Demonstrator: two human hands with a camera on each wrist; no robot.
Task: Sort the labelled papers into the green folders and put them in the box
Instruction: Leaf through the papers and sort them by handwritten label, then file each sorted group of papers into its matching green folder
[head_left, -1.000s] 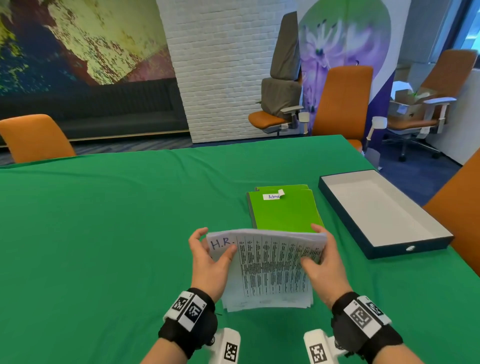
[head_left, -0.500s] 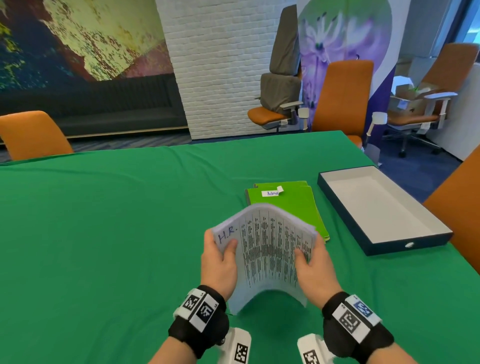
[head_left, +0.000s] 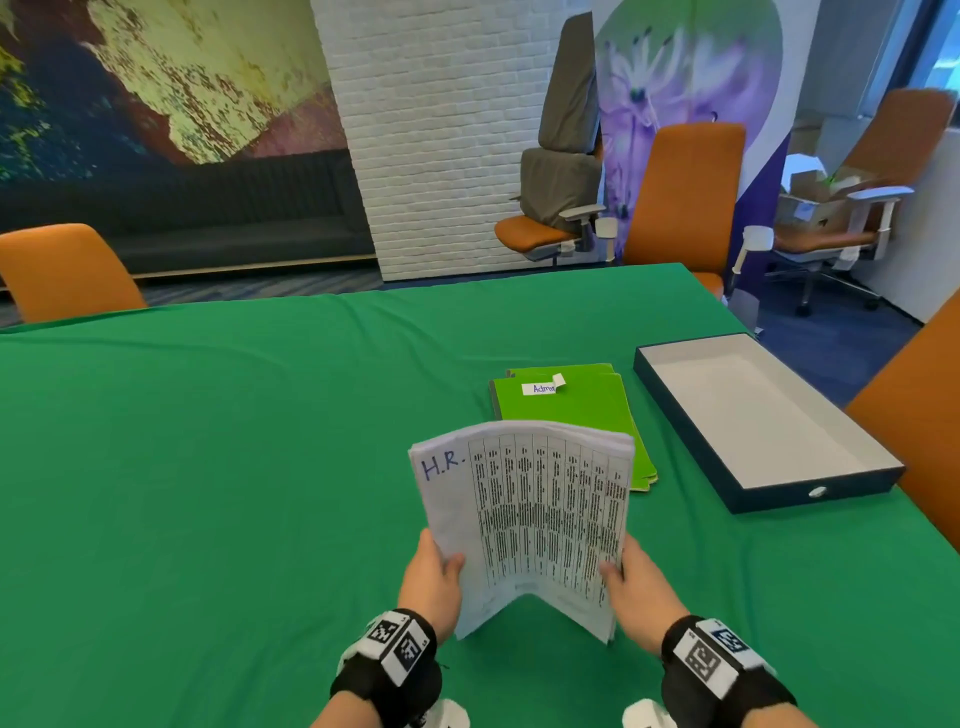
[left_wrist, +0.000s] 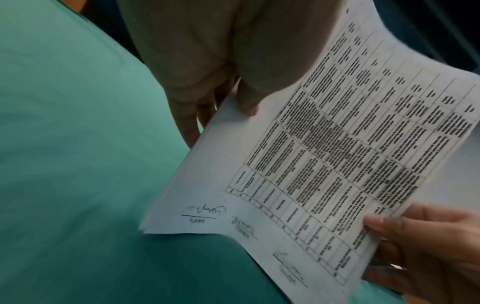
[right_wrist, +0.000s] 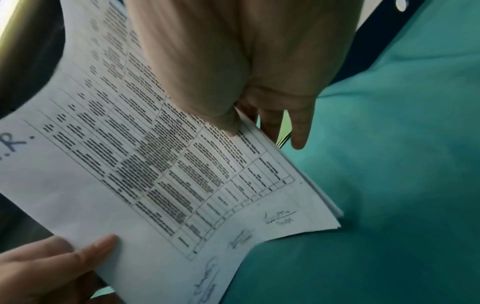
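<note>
One paper stack (head_left: 524, 525), one box (head_left: 769, 488), four orange chairs (head_left: 62, 270).

The left hand (head_left: 434, 577) and right hand (head_left: 636, 587) are held raised side by side, thumbs pressed forward in a pinching grip.

The head camera looks forward and down over the bench (head_left: 208, 467) toward twelve o'clock; both wrist cameras sit close, sharing the papers (head_left: 524, 519) (left_wrist: 311, 164) (right_wrist: 155, 164).
</note>
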